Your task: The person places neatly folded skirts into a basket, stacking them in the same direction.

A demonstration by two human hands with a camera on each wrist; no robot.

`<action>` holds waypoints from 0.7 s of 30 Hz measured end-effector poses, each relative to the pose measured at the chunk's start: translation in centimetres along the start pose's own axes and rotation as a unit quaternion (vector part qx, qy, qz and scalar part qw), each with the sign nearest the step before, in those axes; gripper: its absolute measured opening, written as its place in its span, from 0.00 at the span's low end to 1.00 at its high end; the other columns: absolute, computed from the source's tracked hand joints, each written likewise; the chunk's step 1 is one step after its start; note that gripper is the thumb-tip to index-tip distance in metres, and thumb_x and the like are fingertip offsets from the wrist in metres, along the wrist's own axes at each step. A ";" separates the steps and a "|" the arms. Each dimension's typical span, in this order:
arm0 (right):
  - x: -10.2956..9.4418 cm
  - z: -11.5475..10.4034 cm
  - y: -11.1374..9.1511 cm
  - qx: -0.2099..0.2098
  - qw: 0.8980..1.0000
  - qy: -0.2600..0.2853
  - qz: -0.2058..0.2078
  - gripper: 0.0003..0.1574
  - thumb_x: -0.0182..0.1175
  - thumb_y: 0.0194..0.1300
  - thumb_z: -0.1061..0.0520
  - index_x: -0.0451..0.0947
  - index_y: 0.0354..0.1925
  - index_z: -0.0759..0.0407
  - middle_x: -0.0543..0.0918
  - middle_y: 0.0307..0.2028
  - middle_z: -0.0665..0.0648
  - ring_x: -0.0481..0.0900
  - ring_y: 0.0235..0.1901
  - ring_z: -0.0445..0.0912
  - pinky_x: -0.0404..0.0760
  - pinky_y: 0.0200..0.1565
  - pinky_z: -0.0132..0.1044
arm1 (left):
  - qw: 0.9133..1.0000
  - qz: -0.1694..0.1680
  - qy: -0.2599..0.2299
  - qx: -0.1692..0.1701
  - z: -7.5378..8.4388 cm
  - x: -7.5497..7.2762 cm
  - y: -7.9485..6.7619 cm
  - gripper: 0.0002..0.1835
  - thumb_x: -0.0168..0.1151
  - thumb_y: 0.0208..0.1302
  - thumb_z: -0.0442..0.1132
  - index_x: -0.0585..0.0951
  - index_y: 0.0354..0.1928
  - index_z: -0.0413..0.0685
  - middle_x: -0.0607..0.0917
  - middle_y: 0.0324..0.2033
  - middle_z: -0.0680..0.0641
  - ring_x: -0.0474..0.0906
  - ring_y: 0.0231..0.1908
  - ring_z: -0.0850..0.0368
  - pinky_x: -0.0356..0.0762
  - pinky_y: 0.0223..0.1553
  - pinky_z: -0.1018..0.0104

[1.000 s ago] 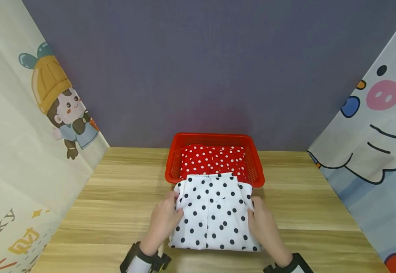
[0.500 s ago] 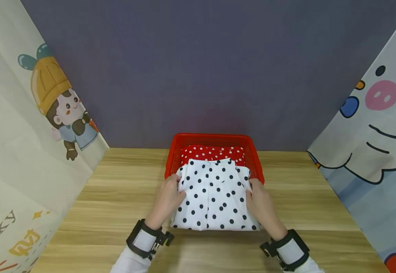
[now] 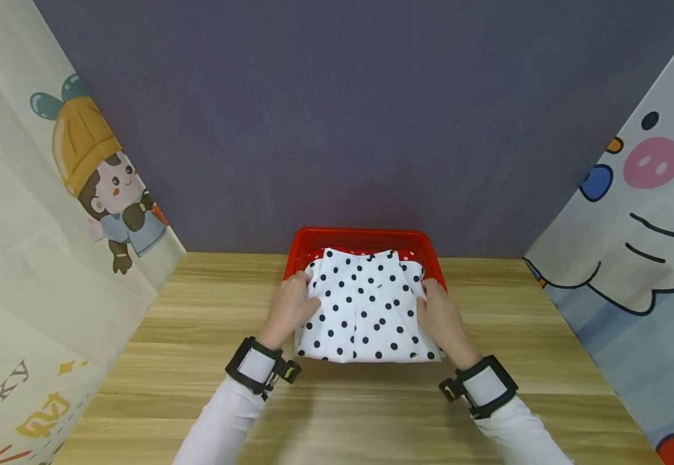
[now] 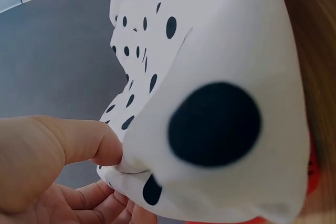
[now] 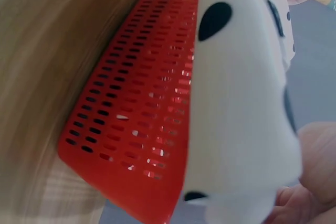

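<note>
A folded white cloth with black dots [image 3: 366,310] hangs over the red plastic basket [image 3: 360,232], its near edge reaching out past the basket's front. My left hand [image 3: 294,305] pinches the cloth's left side, thumb on top and fingers beneath, as the left wrist view shows. At the right side my right hand [image 3: 443,316] grips it with the thumb on top. Under the white cloth, a red cloth with white dots [image 3: 408,256] lies in the basket; only a narrow strip shows. The basket's front rim is hidden. In the right wrist view the perforated basket wall [image 5: 131,98] stands below the cloth.
The basket stands on a wood-grain table [image 3: 221,310], close to a grey back panel [image 3: 337,116]. Printed curtains hang at the left [image 3: 11,245] and the right [image 3: 651,245]. Dark straps with small cameras sit on both wrists.
Both hands have moved forward together with the white dotted cloth, from in front of the basket to over it. The cloth now covers most of the red dotted cloth.
</note>
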State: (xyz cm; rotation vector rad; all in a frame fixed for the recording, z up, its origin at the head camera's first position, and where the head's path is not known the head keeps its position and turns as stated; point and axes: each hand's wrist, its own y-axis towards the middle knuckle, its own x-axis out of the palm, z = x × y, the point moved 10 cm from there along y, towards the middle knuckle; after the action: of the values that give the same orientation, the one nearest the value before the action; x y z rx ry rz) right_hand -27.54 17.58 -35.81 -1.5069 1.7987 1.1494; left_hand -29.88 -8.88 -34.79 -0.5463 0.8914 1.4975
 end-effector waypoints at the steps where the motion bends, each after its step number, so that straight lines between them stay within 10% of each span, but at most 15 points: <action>1: -0.1 -0.1 0.3 -0.002 1.000 -0.001 0.001 0.20 0.55 0.62 0.64 0.65 0.51 0.71 0.76 0.41 0.68 0.76 0.33 0.54 0.81 0.36 0.46 | 1.000 0.001 0.002 0.000 0.0 -0.1 0.3 0.18 0.60 0.49 0.31 0.76 0.45 0.34 0.80 0.34 0.41 0.75 0.29 0.50 0.76 0.25 0.64; 21: 0.1 0.4 5.3 0.014 0.999 -0.020 -0.026 0.22 0.48 0.66 0.62 0.62 0.56 0.72 0.76 0.43 0.71 0.77 0.31 0.56 0.79 0.31 0.44 | 0.999 -0.039 0.027 -0.013 0.6 -0.1 5.6 0.08 0.59 0.49 0.33 0.72 0.32 0.40 0.76 0.26 0.44 0.73 0.25 0.51 0.69 0.20 0.68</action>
State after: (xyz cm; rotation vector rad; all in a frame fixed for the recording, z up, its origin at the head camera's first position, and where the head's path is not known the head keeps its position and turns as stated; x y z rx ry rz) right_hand -32.74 18.00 -34.64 -1.4948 1.7319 1.1180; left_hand -35.22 -8.25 -33.18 -0.6367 0.8828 1.4306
